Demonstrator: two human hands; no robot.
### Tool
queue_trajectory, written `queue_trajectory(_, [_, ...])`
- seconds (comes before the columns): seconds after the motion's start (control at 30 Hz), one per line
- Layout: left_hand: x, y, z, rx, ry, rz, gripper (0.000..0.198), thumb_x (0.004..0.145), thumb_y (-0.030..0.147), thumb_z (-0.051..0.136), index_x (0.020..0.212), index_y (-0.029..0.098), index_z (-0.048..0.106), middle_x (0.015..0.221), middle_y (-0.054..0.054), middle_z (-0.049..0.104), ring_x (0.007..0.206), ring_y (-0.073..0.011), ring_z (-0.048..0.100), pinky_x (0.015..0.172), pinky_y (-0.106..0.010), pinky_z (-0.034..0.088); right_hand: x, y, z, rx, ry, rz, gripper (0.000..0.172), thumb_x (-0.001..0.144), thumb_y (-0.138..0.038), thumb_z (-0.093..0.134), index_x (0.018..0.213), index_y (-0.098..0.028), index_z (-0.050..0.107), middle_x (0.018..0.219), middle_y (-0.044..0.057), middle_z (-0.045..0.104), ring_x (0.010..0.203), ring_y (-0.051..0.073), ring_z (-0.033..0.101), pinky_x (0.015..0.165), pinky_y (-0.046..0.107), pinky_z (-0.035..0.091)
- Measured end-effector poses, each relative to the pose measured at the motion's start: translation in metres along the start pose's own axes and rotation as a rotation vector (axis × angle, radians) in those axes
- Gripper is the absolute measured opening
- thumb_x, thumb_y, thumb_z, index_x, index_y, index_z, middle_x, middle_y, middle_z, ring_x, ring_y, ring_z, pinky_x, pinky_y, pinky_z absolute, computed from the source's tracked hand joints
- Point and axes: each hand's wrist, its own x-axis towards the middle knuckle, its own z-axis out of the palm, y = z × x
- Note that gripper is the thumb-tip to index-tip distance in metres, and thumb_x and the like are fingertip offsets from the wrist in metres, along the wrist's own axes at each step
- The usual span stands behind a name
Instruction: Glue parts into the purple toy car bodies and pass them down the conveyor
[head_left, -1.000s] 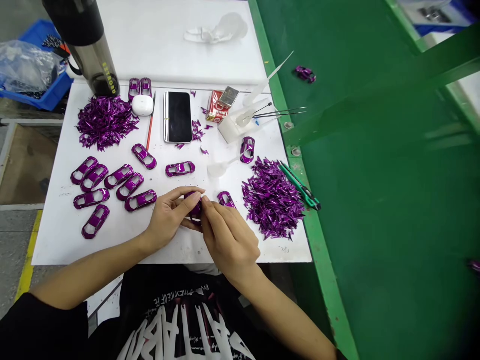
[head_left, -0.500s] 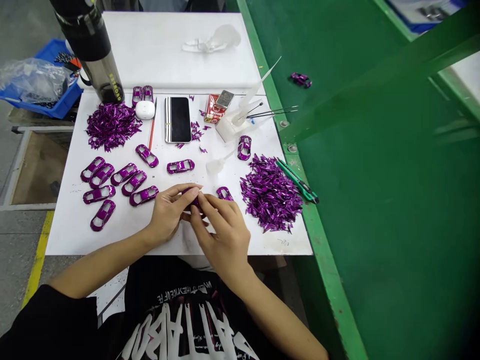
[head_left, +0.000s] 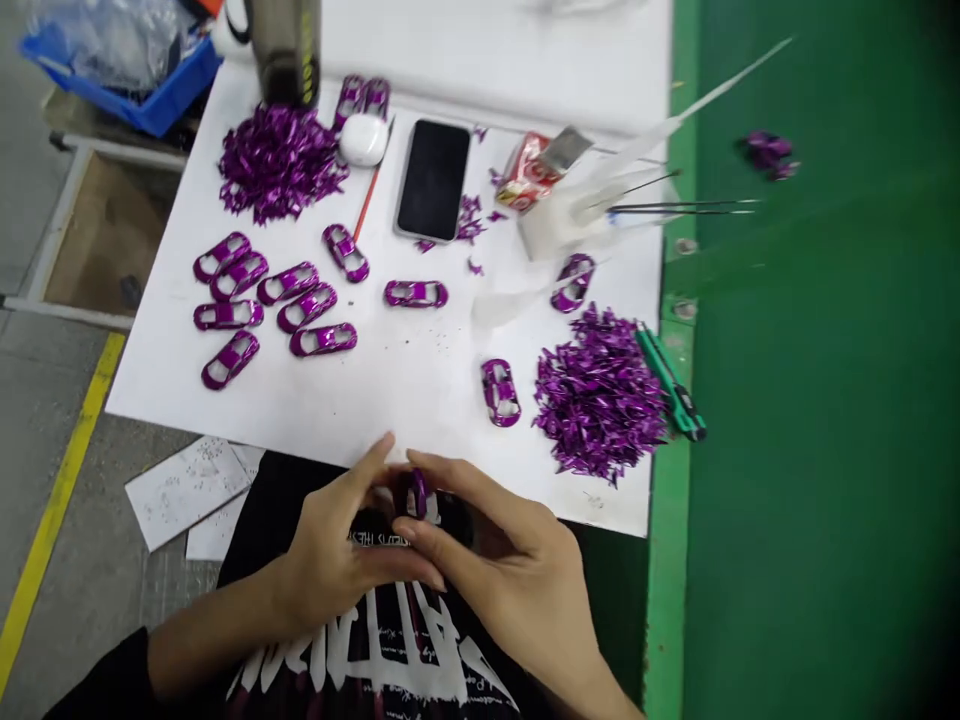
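Observation:
A purple toy car body (head_left: 418, 495) is held upright on end between the thumb and fingertips of my right hand (head_left: 517, 545), just off the board's front edge. My left hand (head_left: 330, 540) is close on its left side, thumb and fingers spread apart; whether a fingertip touches the car is unclear. Another purple car body (head_left: 500, 392) lies on the white board (head_left: 405, 390) beyond my hands. Several more car bodies (head_left: 307, 307) are laid out at the left. On the right is a heap of small pointed purple pieces (head_left: 600, 395).
A second purple heap (head_left: 281, 165) lies back left beside a dark bottle (head_left: 285, 50). Farther back are a phone (head_left: 433, 180), a white case (head_left: 364, 140), a red packet (head_left: 527, 172) and a white holder with thin tools (head_left: 555, 222). A green cutter (head_left: 670, 380) lies along the right edge.
My hands have come back toward my body, off the board's edge, with the car body. The left fingers have spread from around it. The view has tilted and shifted.

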Motion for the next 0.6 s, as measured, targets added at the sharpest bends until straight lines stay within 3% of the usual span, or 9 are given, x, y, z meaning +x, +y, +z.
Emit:
queue_trajectory(0.1, [-0.017, -0.002, -0.002, -0.049, -0.046, -0.281, 0.072, 0.078, 0.024, 0.091, 0.145, 0.025, 0.065, 0.110, -0.007, 0.079, 0.094, -0.0244, 0.076, 0.085, -0.035, 0.063, -0.002, 0.004, -0.006, 0.136, -0.243, 0.238, 0.034, 0.084, -0.030, 0.089, 0.117, -0.028, 0.080, 0.100, 0.003, 0.083, 0.090, 0.024, 0.081, 0.083, 0.035, 0.070])
queue_trajectory(0.2, [-0.014, 0.007, -0.002, -0.216, -0.143, -0.452, 0.052, 0.079, 0.011, 0.080, 0.129, 0.022, 0.075, 0.093, -0.002, 0.073, 0.081, -0.0173, 0.070, 0.075, -0.028, 0.057, 0.005, 0.011, -0.005, 0.230, -0.398, 0.361, 0.025, 0.084, -0.033, 0.089, 0.103, -0.023, 0.076, 0.094, 0.005, 0.083, 0.088, 0.025, 0.081, 0.078, 0.035, 0.070])
queue_trajectory(0.3, [-0.006, 0.016, -0.002, -0.371, -0.166, -0.480, 0.042, 0.078, 0.007, 0.076, 0.118, 0.019, 0.079, 0.082, 0.001, 0.065, 0.072, -0.0116, 0.060, 0.067, -0.023, 0.049, 0.007, 0.014, -0.003, 0.214, -0.377, 0.357, 0.032, 0.083, -0.037, 0.091, 0.102, -0.022, 0.071, 0.091, 0.006, 0.082, 0.083, 0.025, 0.081, 0.074, 0.036, 0.069])
queue_trajectory(0.43, [-0.005, 0.014, -0.004, -0.441, -0.143, -0.468, 0.037, 0.077, 0.008, 0.081, 0.112, 0.018, 0.078, 0.087, 0.000, 0.068, 0.078, -0.0127, 0.063, 0.070, -0.023, 0.050, 0.008, 0.013, -0.003, 0.123, -0.355, 0.268, 0.029, 0.088, -0.037, 0.087, 0.109, -0.023, 0.073, 0.091, 0.006, 0.082, 0.081, 0.023, 0.080, 0.075, 0.035, 0.069])
queue_trajectory(0.53, [-0.009, 0.004, -0.003, -0.451, -0.087, -0.522, 0.036, 0.073, 0.009, 0.084, 0.108, 0.016, 0.075, 0.093, -0.002, 0.072, 0.082, -0.0133, 0.067, 0.074, -0.023, 0.052, 0.015, 0.009, -0.006, 0.036, -0.459, 0.330, 0.030, 0.087, -0.041, 0.087, 0.110, -0.025, 0.077, 0.095, 0.006, 0.083, 0.081, 0.024, 0.081, 0.070, 0.033, 0.069])
queue_trajectory(0.6, [-0.009, -0.002, -0.001, -0.425, -0.062, -0.636, 0.031, 0.073, 0.010, 0.082, 0.101, 0.015, 0.071, 0.085, 0.000, 0.070, 0.069, -0.0107, 0.065, 0.065, -0.022, 0.052, 0.022, 0.006, -0.010, -0.070, -0.521, 0.394, 0.030, 0.087, -0.045, 0.086, 0.109, -0.025, 0.080, 0.098, 0.006, 0.083, 0.083, 0.025, 0.081, 0.070, 0.033, 0.069])
